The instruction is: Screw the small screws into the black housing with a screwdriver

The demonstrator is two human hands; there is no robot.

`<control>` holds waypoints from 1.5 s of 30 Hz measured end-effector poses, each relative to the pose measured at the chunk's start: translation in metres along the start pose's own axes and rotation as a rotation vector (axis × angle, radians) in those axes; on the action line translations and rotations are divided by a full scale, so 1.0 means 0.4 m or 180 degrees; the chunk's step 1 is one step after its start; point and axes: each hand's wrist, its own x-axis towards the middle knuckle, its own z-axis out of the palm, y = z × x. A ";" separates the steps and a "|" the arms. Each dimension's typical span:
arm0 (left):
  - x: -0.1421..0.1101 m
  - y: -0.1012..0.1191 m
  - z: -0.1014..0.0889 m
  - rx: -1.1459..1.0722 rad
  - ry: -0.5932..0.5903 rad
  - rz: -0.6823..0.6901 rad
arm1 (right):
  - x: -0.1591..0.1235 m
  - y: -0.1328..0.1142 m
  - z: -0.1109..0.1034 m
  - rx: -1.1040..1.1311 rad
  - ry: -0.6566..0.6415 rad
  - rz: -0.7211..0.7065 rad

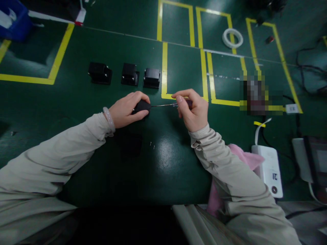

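My left hand (126, 109) is closed around a small black part (142, 107) resting on the green table. My right hand (193, 109) pinches a thin screwdriver (163, 105), whose metal shaft points left into the side of the black part. Two tiny screws (152, 145) lie on the table just in front of my hands. A pale bracelet sits on my left wrist.
Three black blocks (129, 74) stand in a row behind my left hand. Yellow tape outlines (164, 68) mark boxes on the table. A white tape roll (232, 37) lies far right. A white device (269, 170), cables and a pink cloth (245, 160) sit at right. A blue bin (12, 18) is far left.
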 end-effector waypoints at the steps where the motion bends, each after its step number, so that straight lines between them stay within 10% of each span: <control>1: 0.000 0.001 0.000 0.0002 -0.0004 -0.0011 | 0.000 -0.002 -0.001 -0.0005 -0.0007 -0.0002; 45: 0.000 -0.003 0.002 -0.0073 0.0010 -0.0035 | -0.003 0.020 0.001 -0.0046 -0.0031 -0.0143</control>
